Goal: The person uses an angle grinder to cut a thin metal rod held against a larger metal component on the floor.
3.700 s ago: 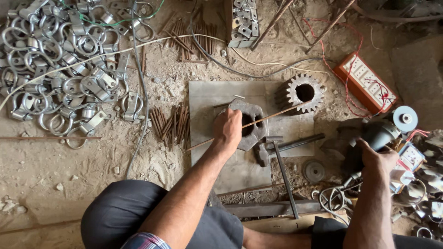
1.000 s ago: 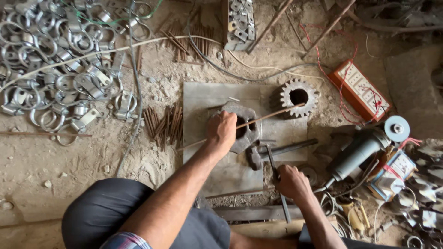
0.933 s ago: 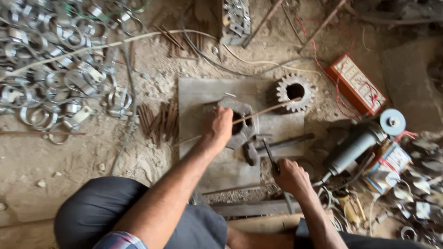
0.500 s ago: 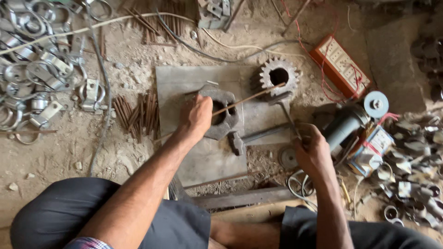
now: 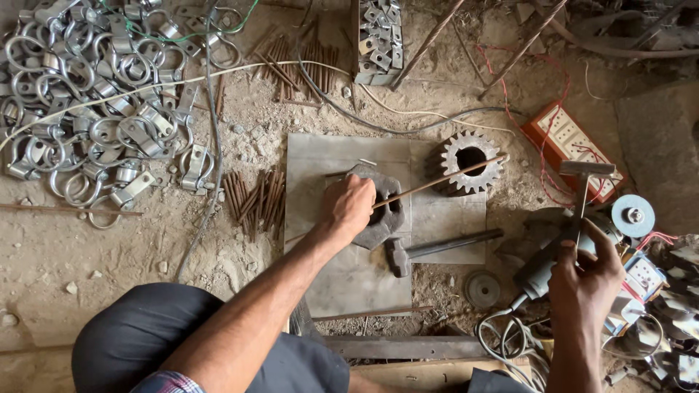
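Left grip (image 5: 351,206): my fingers closed on a thin metal rod (image 5: 444,180), pinning it across the hexagonal metal block (image 5: 378,211); the rod runs up and to the right, its far end over the toothed gear wheel (image 5: 470,161). Right grip (image 5: 582,273): clamped round the handle of a hammer (image 5: 585,185), head raised, well right of the block and above the angle grinder (image 5: 568,247).

Work surface: flat steel plate (image 5: 342,269) on the dirt floor (image 5: 44,255); block near its middle, gear at its upper right edge, a second hammer (image 5: 437,247) lying just below the block.

Handling, as I judge it: I keep the rod pressed flat in the block's seat and my knuckles left of the strike point; the blow wants to fall square on the rod over the block's opening, not on its unsupported stretch, which would whip.

Edges and room: the swing path from right to block crosses the gear's teeth and the lying hammer; both near, neither in the way if I come in high. Right side crowded: grinder, orange socket board (image 5: 564,142), red wires, cables. Left side: short rusty rods (image 5: 255,200) beside the plate, a heap of pipe clamps (image 5: 95,116) well apart. Open room lies on the plate's lower half.
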